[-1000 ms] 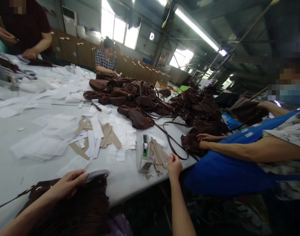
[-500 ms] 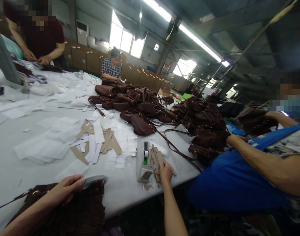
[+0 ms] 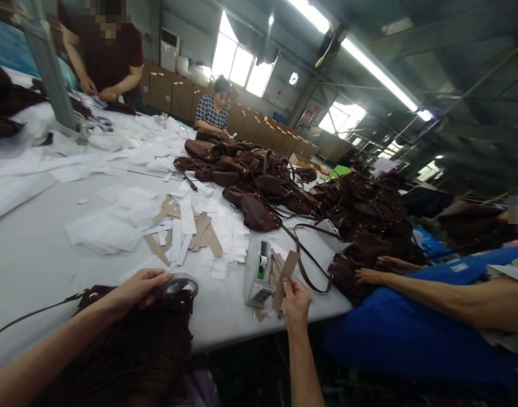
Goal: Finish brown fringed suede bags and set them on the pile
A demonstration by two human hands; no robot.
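Observation:
A dark brown fringed handbag (image 3: 144, 345) lies at the table's front edge, lower left. My left hand (image 3: 151, 285) is closed at its top, by a curved handle (image 3: 183, 284) that looks wrapped in clear plastic; the fingertips are partly hidden. In my right hand (image 3: 296, 302), thumb and fingers pinch a brown card strip (image 3: 288, 271), held tilted up off the table. Beside that hand stands a grey tape dispenser (image 3: 259, 277) with a green core. More card strips (image 3: 276, 264) lie in a small pile between the dispenser and the hand.
Brown bags (image 3: 259, 186) heap across the table's middle and right. White paper sheets (image 3: 110, 220) and mixed strips (image 3: 203, 234) lie left of the dispenser. A co-worker in a blue apron (image 3: 395, 333) handles a bag at right; two other people work across the table. A metal post (image 3: 51, 73) rises at left.
My right hand has lifted a card strip from the pile beside the dispenser. My left hand stays at the bag's handle. The view has turned left; the co-worker's hands have moved to a nearer bag.

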